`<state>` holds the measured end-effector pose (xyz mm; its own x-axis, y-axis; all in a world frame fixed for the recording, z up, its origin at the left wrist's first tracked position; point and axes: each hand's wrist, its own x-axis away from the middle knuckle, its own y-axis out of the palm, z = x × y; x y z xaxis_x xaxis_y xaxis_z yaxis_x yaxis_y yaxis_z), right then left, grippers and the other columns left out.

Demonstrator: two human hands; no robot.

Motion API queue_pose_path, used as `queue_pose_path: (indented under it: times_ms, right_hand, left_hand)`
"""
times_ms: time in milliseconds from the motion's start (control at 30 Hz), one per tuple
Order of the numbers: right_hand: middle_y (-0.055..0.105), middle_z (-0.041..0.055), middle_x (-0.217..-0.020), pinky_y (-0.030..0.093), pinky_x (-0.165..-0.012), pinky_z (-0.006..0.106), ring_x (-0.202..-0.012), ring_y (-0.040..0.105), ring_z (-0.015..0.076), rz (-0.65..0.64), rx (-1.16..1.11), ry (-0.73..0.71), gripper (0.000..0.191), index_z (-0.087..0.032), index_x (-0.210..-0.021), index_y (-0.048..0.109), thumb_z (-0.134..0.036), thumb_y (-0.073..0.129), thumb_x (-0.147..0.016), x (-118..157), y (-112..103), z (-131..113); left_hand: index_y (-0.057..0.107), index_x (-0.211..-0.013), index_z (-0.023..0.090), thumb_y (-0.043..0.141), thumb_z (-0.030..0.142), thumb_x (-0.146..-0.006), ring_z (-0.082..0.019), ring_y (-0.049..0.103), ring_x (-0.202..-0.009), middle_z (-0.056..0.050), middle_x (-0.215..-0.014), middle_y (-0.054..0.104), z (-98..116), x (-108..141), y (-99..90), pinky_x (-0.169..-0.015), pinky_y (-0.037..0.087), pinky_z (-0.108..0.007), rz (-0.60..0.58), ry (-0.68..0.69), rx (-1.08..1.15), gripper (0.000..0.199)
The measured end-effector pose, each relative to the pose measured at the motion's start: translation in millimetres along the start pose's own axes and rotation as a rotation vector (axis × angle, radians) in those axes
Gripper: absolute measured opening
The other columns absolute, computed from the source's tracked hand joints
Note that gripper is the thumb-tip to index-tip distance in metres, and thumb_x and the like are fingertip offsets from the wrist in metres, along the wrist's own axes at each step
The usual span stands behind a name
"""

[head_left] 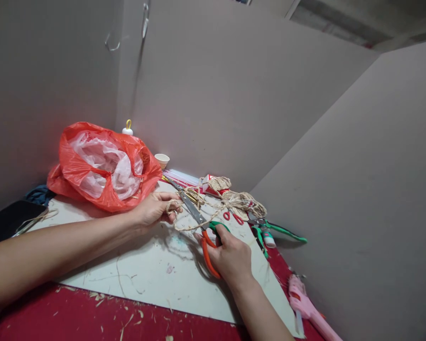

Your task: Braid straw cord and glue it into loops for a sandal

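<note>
My left hand (159, 208) pinches a length of braided twine (190, 228) over the middle of a white board (142, 272). The twine loops at my fingertips and runs right, towards the scissors' handles. In my right hand (230, 253) are large scissors (193, 208) with orange and green handles, my fingers wrapped round them. Their blades point up and left, just right of my left fingertips. Whether the blades touch the twine is too small to tell. Bundles of twine (246, 201) lie behind, near small red-handled scissors (234, 217).
A red plastic bag (81, 163) stands at the back left, beside a paper cup (162, 160). Green-handled pliers (284, 231) and a pink glue gun (305, 305) lie on the right. A dark flat object (12, 220) is at far left. Grey walls enclose the red table (71, 315).
</note>
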<state>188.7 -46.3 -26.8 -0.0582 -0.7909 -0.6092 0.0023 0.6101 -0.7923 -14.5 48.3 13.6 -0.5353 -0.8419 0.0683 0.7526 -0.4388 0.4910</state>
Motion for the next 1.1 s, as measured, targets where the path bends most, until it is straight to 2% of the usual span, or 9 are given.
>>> queue_pose_path:
  times_ms: [200, 333, 400, 500, 633, 733, 900, 1033, 1100]
  right_hand:
    - [0.055, -0.0015, -0.045, 0.03, -0.048, 0.025, -0.043, 0.051, 0.0161, 0.023, -0.123, 0.069, 0.038, -0.022, -0.069, 0.06, -0.06, 0.059, -0.071, 2, 4, 1]
    - [0.051, -0.0036, -0.048, 0.031, -0.049, 0.024, -0.046, 0.042, 0.0121, 0.038, -0.589, 0.307, 0.036, -0.02, -0.062, 0.056, -0.051, 0.074, -0.059, 1, 1, 3]
    - [0.047, -0.0049, -0.05, 0.033, -0.048, 0.023, -0.047, 0.041, 0.0111, 0.071, -0.766, 0.382, 0.037, -0.02, -0.06, 0.05, -0.049, 0.073, -0.063, -1, -3, 5]
    - [0.043, -0.0072, -0.049, 0.033, -0.044, 0.022, -0.044, 0.04, 0.0103, 0.111, -0.86, 0.451, 0.035, -0.021, -0.067, 0.046, -0.052, 0.061, -0.076, -4, -10, 3]
    - [0.058, -0.0043, -0.066, 0.043, -0.053, 0.023, -0.055, 0.054, 0.011, 0.083, -1.29, 0.535, 0.028, -0.022, -0.079, 0.049, -0.041, 0.069, -0.074, -5, -20, -13]
    - [0.063, -0.0014, -0.076, 0.047, -0.058, 0.026, -0.062, 0.059, 0.0126, 0.011, -1.559, 0.528, 0.027, -0.021, -0.082, 0.05, -0.032, 0.073, -0.073, -1, -24, -29]
    - [0.062, -0.003, -0.074, 0.049, -0.059, 0.026, -0.061, 0.062, 0.0125, -0.039, -1.585, 0.491, 0.027, -0.021, -0.084, 0.049, -0.026, 0.073, -0.073, 4, -31, -39]
    - [0.059, -0.0053, -0.068, 0.049, -0.056, 0.024, -0.057, 0.062, 0.0112, 0.114, -1.512, 0.578, 0.03, -0.021, -0.082, 0.05, -0.025, 0.076, -0.069, -2, -37, -25]
    - [0.059, -0.006, -0.069, 0.048, -0.056, 0.022, -0.057, 0.062, 0.0101, 0.232, -1.526, 0.595, 0.03, -0.021, -0.082, 0.051, -0.024, 0.077, -0.067, -8, -39, -16]
  left_hand:
    - [0.066, -0.08, 0.011, 0.074, 0.018, -0.065, -0.005, 0.049, -0.038, -0.001, -0.06, 0.063, 1, -1, -0.7, -0.041, 0.039, -0.017, -0.024, 0.007, -0.003, 0.018]
    - [0.068, -0.089, 0.011, 0.072, 0.017, -0.067, -0.005, 0.05, -0.044, 0.0, -0.061, 0.062, 1, 2, 0.0, -0.046, 0.04, -0.018, -0.07, 0.017, -0.042, 0.023]
    - [0.067, -0.093, 0.011, 0.071, 0.018, -0.07, -0.005, 0.051, -0.047, 0.0, -0.063, 0.062, -1, 3, 0.5, -0.048, 0.04, -0.019, -0.089, 0.022, -0.105, 0.025]
    - [0.066, -0.098, 0.012, 0.069, 0.021, -0.072, -0.006, 0.05, -0.049, 0.001, -0.063, 0.062, -5, 5, 2.2, -0.05, 0.04, -0.021, -0.127, 0.031, -0.196, 0.027]
    - [0.063, -0.102, 0.013, 0.068, 0.023, -0.074, -0.007, 0.051, -0.051, 0.0, -0.067, 0.063, -11, 11, 8.9, -0.054, 0.041, -0.023, -0.212, 0.032, -0.285, 0.031]
    - [0.061, -0.105, 0.014, 0.068, 0.023, -0.073, -0.007, 0.051, -0.054, -0.001, -0.072, 0.066, -14, 18, 17.0, -0.056, 0.04, -0.023, -0.264, 0.01, -0.351, 0.034]
    - [0.059, -0.106, 0.016, 0.071, 0.024, -0.071, -0.009, 0.053, -0.058, 0.001, -0.069, 0.066, -18, 30, 24.2, -0.059, 0.038, -0.022, -0.36, -0.071, -0.433, 0.038]
    - [0.057, -0.102, 0.016, 0.071, 0.029, -0.071, -0.01, 0.053, -0.056, 0.001, -0.069, 0.065, -18, 30, 21.6, -0.057, 0.037, -0.022, -0.475, -0.18, -0.486, 0.037]
    - [0.057, -0.098, 0.015, 0.069, 0.032, -0.073, -0.01, 0.053, -0.057, 0.0, -0.068, 0.064, -17, 29, 21.1, -0.058, 0.037, -0.023, -0.492, -0.159, -0.489, 0.033]
